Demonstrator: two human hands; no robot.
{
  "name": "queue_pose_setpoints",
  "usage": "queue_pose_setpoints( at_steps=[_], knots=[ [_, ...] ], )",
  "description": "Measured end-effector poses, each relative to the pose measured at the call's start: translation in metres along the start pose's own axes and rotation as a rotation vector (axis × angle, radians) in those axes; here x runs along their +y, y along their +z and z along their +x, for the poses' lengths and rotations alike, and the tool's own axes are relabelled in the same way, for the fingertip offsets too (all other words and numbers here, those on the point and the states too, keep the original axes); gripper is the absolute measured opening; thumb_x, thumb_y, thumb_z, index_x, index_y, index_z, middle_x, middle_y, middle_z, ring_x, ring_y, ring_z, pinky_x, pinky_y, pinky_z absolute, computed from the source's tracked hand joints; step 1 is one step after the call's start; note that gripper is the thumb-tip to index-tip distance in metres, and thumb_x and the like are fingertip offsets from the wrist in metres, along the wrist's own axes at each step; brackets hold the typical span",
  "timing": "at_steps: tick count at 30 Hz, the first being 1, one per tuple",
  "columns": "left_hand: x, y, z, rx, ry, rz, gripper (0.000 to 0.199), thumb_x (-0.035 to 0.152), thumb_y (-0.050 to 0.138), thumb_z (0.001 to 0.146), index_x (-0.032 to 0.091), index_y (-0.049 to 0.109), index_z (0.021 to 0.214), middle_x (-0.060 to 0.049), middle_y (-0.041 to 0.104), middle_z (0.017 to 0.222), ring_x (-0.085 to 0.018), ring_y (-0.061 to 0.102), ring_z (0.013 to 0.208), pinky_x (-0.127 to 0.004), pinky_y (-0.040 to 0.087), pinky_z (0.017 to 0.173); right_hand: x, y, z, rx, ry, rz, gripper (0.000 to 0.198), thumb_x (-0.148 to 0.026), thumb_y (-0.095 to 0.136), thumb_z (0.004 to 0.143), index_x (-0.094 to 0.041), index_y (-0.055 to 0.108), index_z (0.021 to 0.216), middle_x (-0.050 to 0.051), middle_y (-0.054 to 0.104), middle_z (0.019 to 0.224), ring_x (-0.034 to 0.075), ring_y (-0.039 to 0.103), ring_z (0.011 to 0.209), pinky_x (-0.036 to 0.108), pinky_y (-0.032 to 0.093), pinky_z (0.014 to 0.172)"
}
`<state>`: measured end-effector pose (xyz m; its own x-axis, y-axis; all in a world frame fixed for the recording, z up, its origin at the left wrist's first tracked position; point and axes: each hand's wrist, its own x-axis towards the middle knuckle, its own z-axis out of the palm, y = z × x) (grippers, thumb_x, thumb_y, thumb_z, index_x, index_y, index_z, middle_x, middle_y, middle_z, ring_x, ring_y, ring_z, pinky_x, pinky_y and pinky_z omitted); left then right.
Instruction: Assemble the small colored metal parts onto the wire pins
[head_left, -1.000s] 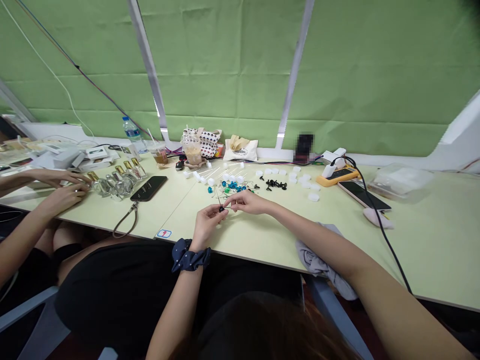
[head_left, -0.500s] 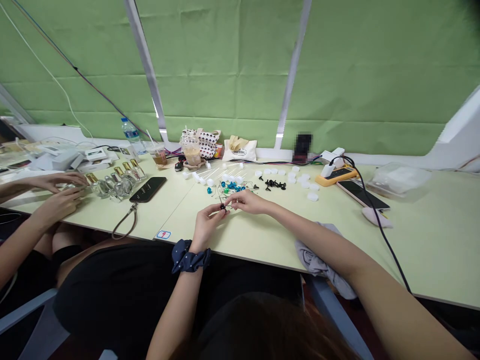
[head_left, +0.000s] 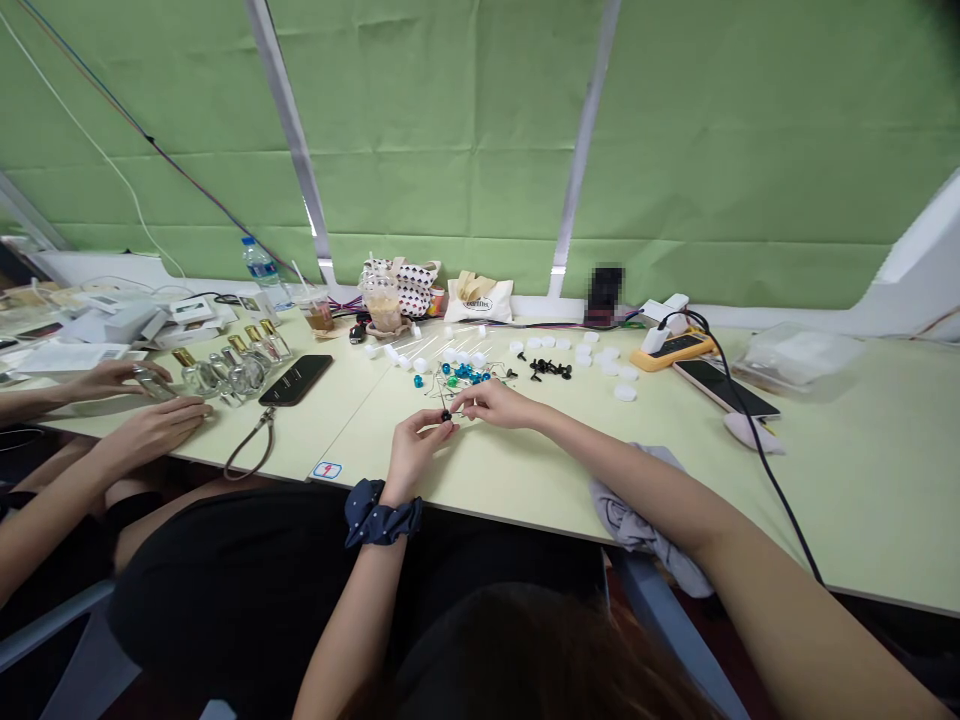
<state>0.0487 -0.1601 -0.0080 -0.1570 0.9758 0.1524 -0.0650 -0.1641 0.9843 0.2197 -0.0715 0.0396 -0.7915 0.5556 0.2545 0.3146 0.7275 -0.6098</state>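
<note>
Between the fingertips of my left hand (head_left: 415,448) is a small black part (head_left: 446,414), from which a thin dark stem points up. My right hand (head_left: 491,404) comes in from the right, fingers pinched together right beside that part; what they grip is too small to tell. Just beyond both hands lies a loose pile of blue pieces (head_left: 466,372) and thin wires, with a green piece (head_left: 452,381) among them. Several black parts (head_left: 551,369) are scattered to the right of the pile.
White caps (head_left: 625,393) and white-ended sticks (head_left: 420,364) lie around the pile. To the left are a phone (head_left: 296,379), glass bottles (head_left: 244,370) and a co-worker's hands (head_left: 154,430). A drink cup (head_left: 382,305), yellow device (head_left: 673,350), second phone (head_left: 726,388) and black cable (head_left: 757,450) are farther out.
My hands have barely moved and keep hold at the same spot. At the left, the co-worker's hands have drawn apart, one shifting right and nearer, and a bottle shows in the other.
</note>
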Motion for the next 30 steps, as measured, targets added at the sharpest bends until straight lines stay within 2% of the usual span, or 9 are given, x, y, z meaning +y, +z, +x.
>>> queue_pose_setpoints(
  at_steps=[7, 11, 16, 24, 30],
  knots=[
    [-0.0028, -0.0010, 0.0010, 0.013, -0.013, 0.017, 0.042, 0.039, 0.079, 0.062, 0.012, 0.064, 0.092, -0.010, 0.069, 0.094, -0.024, 0.069, 0.086, -0.040, 0.053, 0.086, 0.0028, 0.0038, 0.0020, 0.046, 0.025, -0.007, 0.010, -0.010, 0.061, 0.079, -0.013, 0.069, 0.084, 0.005, 0.068, 0.074, 0.012, 0.059, 0.067, 0.022, 0.042, 0.065],
    [-0.0047, -0.0015, 0.0017, 0.018, -0.010, 0.028, 0.042, 0.039, 0.079, 0.062, 0.012, 0.063, 0.091, -0.009, 0.069, 0.093, -0.024, 0.069, 0.084, -0.041, 0.054, 0.085, 0.0044, 0.0052, 0.0020, 0.064, 0.022, -0.049, 0.004, -0.012, 0.067, 0.075, -0.012, 0.067, 0.079, 0.003, 0.065, 0.070, 0.010, 0.055, 0.061, 0.021, 0.040, 0.061],
    [-0.0056, -0.0019, 0.0020, 0.021, -0.007, 0.033, 0.042, 0.039, 0.079, 0.062, 0.012, 0.063, 0.090, -0.009, 0.069, 0.091, -0.023, 0.070, 0.080, -0.040, 0.055, 0.083, 0.0053, 0.0067, 0.0028, 0.136, -0.070, -0.142, 0.006, -0.011, 0.069, 0.074, -0.012, 0.064, 0.071, 0.002, 0.059, 0.071, 0.009, 0.048, 0.060, 0.022, 0.036, 0.062],
    [-0.0049, -0.0009, 0.0011, 0.022, -0.011, 0.026, 0.043, 0.039, 0.079, 0.062, 0.012, 0.063, 0.091, -0.008, 0.069, 0.091, -0.023, 0.070, 0.081, -0.040, 0.055, 0.083, 0.0074, 0.0077, 0.0021, 0.158, -0.124, -0.165, 0.009, -0.013, 0.068, 0.077, -0.013, 0.062, 0.071, 0.002, 0.056, 0.075, 0.010, 0.046, 0.062, 0.023, 0.034, 0.064],
    [-0.0059, -0.0018, 0.0017, 0.012, -0.003, 0.021, 0.042, 0.039, 0.079, 0.062, 0.012, 0.064, 0.091, -0.008, 0.069, 0.091, -0.022, 0.070, 0.081, -0.039, 0.055, 0.083, 0.0072, 0.0083, 0.0001, 0.143, -0.071, -0.213, 0.004, -0.016, 0.065, 0.081, -0.015, 0.064, 0.077, 0.005, 0.059, 0.086, 0.013, 0.051, 0.071, 0.025, 0.034, 0.066]
  ],
)
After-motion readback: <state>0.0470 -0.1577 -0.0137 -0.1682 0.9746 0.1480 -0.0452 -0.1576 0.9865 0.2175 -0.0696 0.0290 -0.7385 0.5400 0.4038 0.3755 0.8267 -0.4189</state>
